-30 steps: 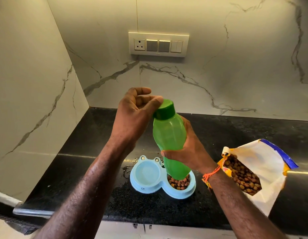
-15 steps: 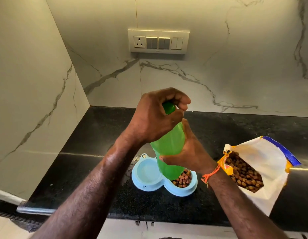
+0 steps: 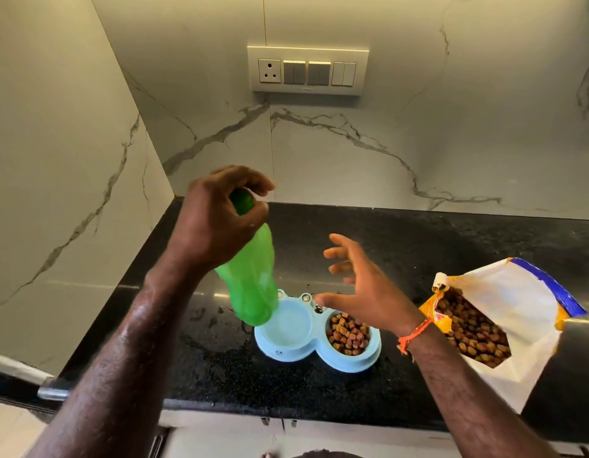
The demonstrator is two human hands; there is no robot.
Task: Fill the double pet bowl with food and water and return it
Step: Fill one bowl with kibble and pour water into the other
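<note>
A light blue double pet bowl (image 3: 288, 353) sits on the black countertop (image 3: 451, 246). Its right cup holds brown kibble (image 3: 349, 333); its left cup looks pale, and I cannot tell whether water is in it. My left hand (image 3: 217, 223) grips the cap end of a green bottle (image 3: 251, 282), which hangs tilted just above the bowl's left edge. My right hand (image 3: 362, 285) hovers with fingers spread above the kibble cup, touching nothing.
An opened bag of kibble (image 3: 504, 328) lies on the counter to the right of the bowl. Water droplets spot the counter left of the bowl. Marble walls close off the back and left. A switch panel (image 3: 308, 70) sits on the back wall.
My right hand has let go of the bottle and moved right with fingers spread. My left hand now carries the bottle alone by its cap, swung left over the bowl's edge.
</note>
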